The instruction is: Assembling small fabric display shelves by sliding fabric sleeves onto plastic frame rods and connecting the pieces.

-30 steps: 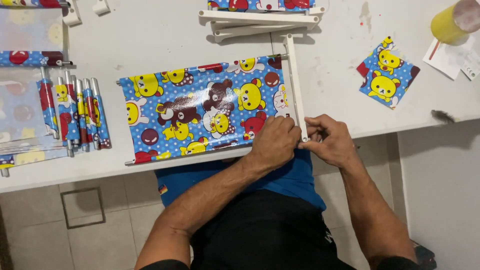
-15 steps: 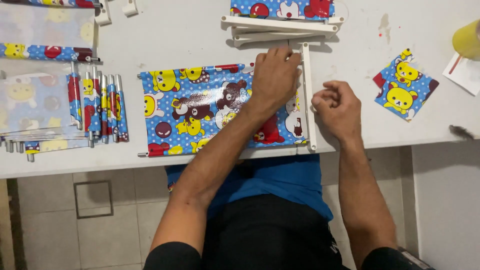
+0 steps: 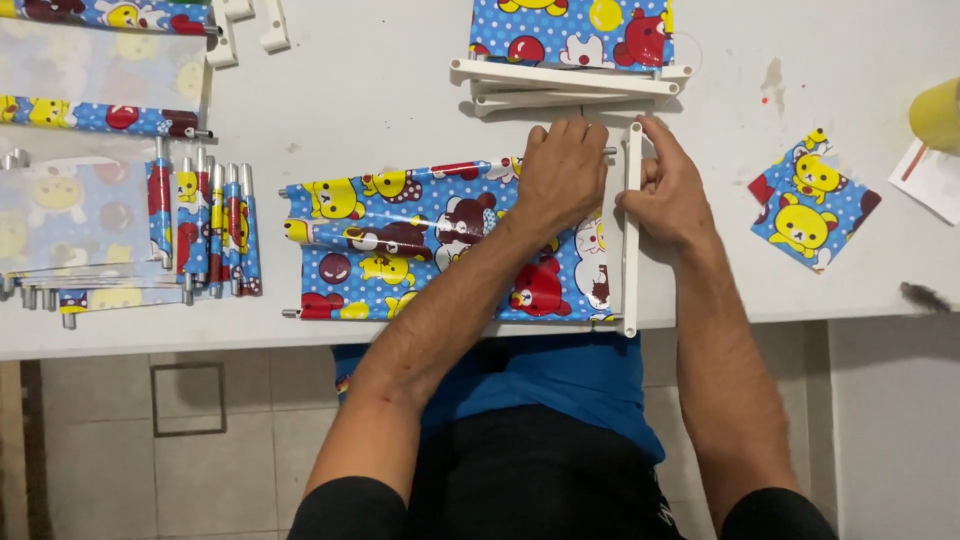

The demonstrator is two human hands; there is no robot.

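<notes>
Grip, left hand: fingers pressed flat together on the upper right corner of the printed sheet, pinning it to the surface; it clasps nothing.
Grip, right hand: fingers curled against the white side bar, thumb side on its upper half.
Surface: white, carrying all the parts.
Printed sheet: blue cartoon-pattern panel, flat at the near edge, metal rods through its top and bottom hems.
White side bar: upright along the sheet's right edge, touching both rod ends.
Progress: judged about half done; right bar seated or nearly so, left rod ends bare, no bar fitted there.
Stock: rolled panels at left, white bar stack beyond, 1 small folded offcut at right.
</notes>
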